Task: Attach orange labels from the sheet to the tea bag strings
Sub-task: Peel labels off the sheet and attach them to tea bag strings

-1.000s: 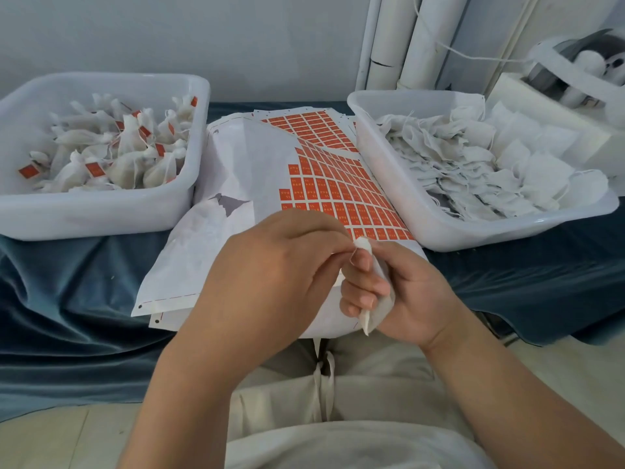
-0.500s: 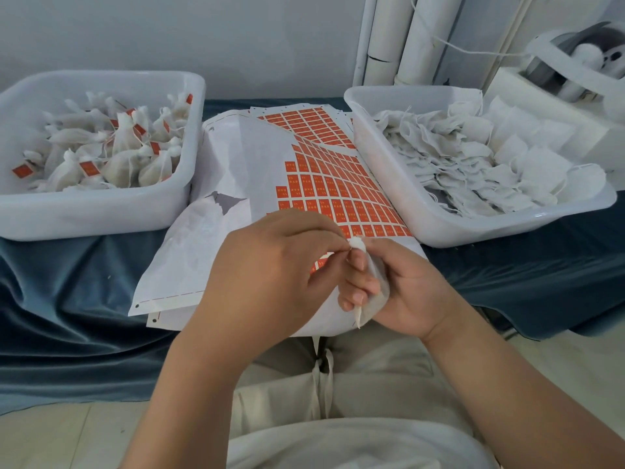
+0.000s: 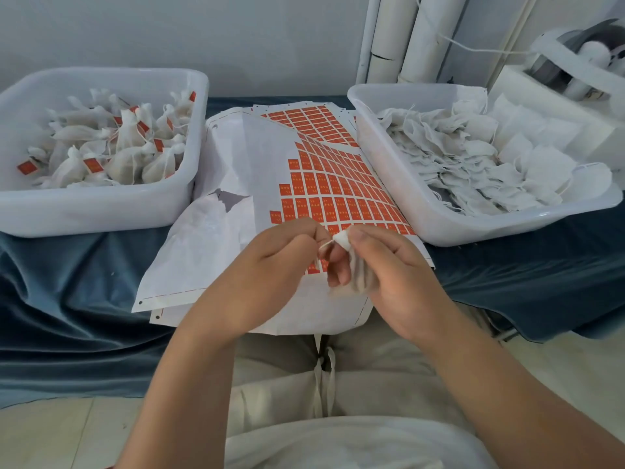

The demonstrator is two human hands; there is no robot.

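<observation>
A white backing sheet [image 3: 243, 164] with rows of orange labels [image 3: 338, 187] lies on the blue cloth between two bins. Over its near edge my right hand [image 3: 389, 275] grips a white tea bag [image 3: 358, 269], whose top pokes out above the fingers. My left hand [image 3: 267, 269] pinches the bag's thin string [image 3: 325, 245] just left of the bag. Both hands nearly touch. I see no label on the string.
A white bin [image 3: 101, 211] at left holds tea bags with orange labels on them. A white bin [image 3: 439, 225] at right holds plain tea bags. White pipes and a white machine stand at the back right. My lap is below the table edge.
My left hand has drawn slightly left, so a short length of string now shows between the hands. The tea bag stays in my right hand.
</observation>
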